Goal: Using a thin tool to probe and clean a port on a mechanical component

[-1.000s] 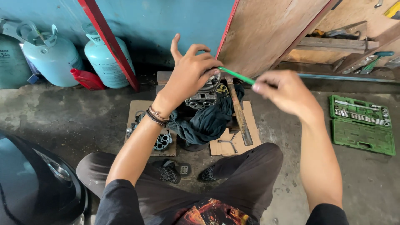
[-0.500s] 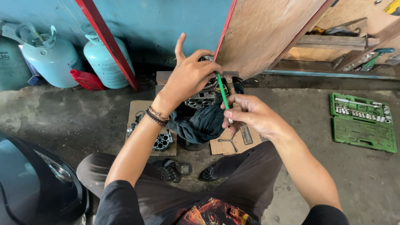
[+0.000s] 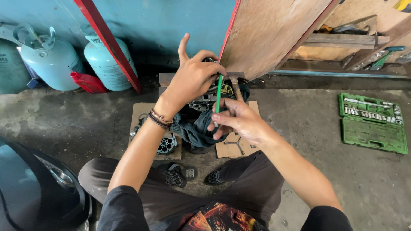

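Note:
My left hand (image 3: pixel 193 78) grips the top of a metal machine part (image 3: pixel 204 101) that rests on a dark cloth (image 3: pixel 198 128); its index finger sticks up. My right hand (image 3: pixel 238 119) holds a thin green-handled tool (image 3: pixel 219 93) almost upright, its upper end at the fingers of the left hand on the part. A hammer head (image 3: pixel 234 79) shows just behind the tool. Most of the metal part is hidden by both hands.
Cardboard sheets (image 3: pixel 141 112) lie on the concrete floor with a round metal piece (image 3: pixel 166 144). Two pale blue gas cylinders (image 3: pixel 105 62) and a red container (image 3: pixel 88 82) stand at the back left. An open green socket set case (image 3: pixel 371 123) lies right. A wooden board (image 3: pixel 274 34) leans behind.
My right hand has swung in from the right and turned the green tool from slanting sideways to nearly upright against the part. The left hand has stayed on the part.

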